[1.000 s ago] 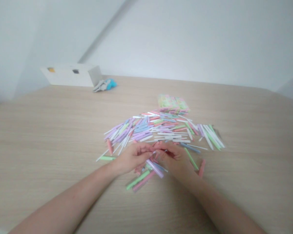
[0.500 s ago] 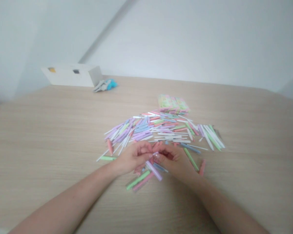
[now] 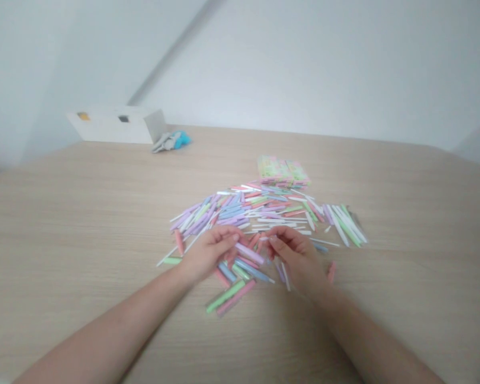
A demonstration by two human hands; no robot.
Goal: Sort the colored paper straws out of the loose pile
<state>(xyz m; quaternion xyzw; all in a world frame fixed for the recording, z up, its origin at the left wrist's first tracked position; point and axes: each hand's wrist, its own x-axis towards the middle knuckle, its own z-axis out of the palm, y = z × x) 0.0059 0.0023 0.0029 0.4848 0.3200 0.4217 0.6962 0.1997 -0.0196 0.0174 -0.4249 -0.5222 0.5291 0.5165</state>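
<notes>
My left hand (image 3: 208,255) pinches one end of a light purple pen-like tube (image 3: 250,253) between thumb and fingers, its other end slanting down to the right. Just across from it, my right hand (image 3: 302,261) has thumb and forefinger closed around a small pale piece (image 3: 264,239), too blurred to name. A narrow gap separates the two hands. Beneath them lie several loose tubes, among them a blue tube (image 3: 256,271), a green tube (image 3: 226,296) and a pink tube (image 3: 236,298).
Beyond my hands spreads a pile of pastel tubes and white sticks (image 3: 232,210). Behind it sits a stack of green and pink packets (image 3: 282,169). A white box (image 3: 116,128) and grey-blue gloves (image 3: 172,141) are at the back left of the wooden table (image 3: 84,224).
My hands have moved apart. The purple tube has swung up and now sits at my left hand's fingertips; the small pale piece shows in my right fingers. More loose tubes are visible below.
</notes>
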